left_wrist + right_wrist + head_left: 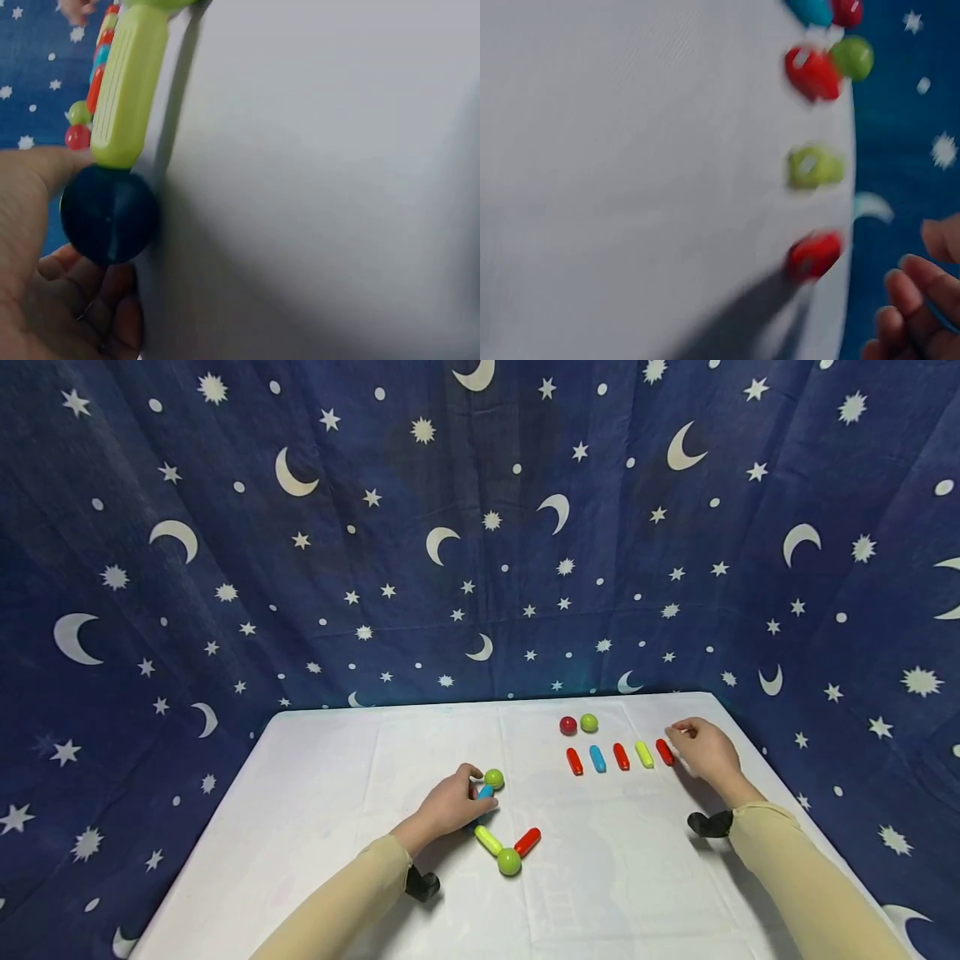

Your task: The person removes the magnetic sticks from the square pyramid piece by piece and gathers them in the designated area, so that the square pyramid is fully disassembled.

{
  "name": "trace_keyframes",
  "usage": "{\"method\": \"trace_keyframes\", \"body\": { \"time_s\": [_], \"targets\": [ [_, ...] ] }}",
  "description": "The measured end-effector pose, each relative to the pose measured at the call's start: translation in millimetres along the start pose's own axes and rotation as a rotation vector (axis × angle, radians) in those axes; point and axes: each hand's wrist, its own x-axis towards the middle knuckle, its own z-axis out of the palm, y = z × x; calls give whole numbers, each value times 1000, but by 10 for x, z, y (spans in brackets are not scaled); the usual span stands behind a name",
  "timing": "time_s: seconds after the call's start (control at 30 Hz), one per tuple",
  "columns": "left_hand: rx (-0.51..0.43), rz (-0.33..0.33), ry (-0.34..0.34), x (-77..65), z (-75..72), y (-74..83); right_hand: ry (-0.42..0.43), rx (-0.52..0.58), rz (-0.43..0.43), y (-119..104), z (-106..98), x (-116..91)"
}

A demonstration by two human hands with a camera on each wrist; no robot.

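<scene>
My left hand (450, 803) holds a dark blue ball (110, 215) with thumb and fingers on either side of it. The ball joins a yellow-green rod (489, 841), which runs to a green ball (509, 862) and a red rod (528, 841) angled away. From under the same hand a blue rod (486, 792) reaches toward another green ball (493, 778). On the right, my right hand (705, 750) hovers beside a red rod (664, 752). Its fingers are loosely bent and hold nothing; the right wrist view shows them apart from the rod (814, 256).
Left of that red rod stand a yellow-green rod (644, 754), a red rod (621, 757), a blue rod (597, 758) and another red rod (574, 761) in a row. Behind them lie a red ball (567, 725) and a green ball (589, 722). The white table (315, 793) meets a starry curtain (405, 577).
</scene>
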Motion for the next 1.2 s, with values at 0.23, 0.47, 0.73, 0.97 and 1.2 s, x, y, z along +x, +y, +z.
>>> {"method": "trace_keyframes", "body": {
  "time_s": [0.23, 0.47, 0.73, 0.97, 1.2],
  "targets": [
    [7, 29, 33, 1, 53, -26, 62, 118, -232, -586, 145, -145],
    [25, 76, 32, 112, 69, 19, -214, 232, -396, -1107, 573, -332],
    [-8, 49, -20, 208, 52, 81, -473, 160, -450, -1325, 1141, -436],
    [-50, 42, -29, 218, 37, 86, -473, 84, -480, -1457, 1347, -477],
    [-46, 13, -42, 207, 28, 82, -447, 78, -481, -1475, 1406, -476]
  ]
}}
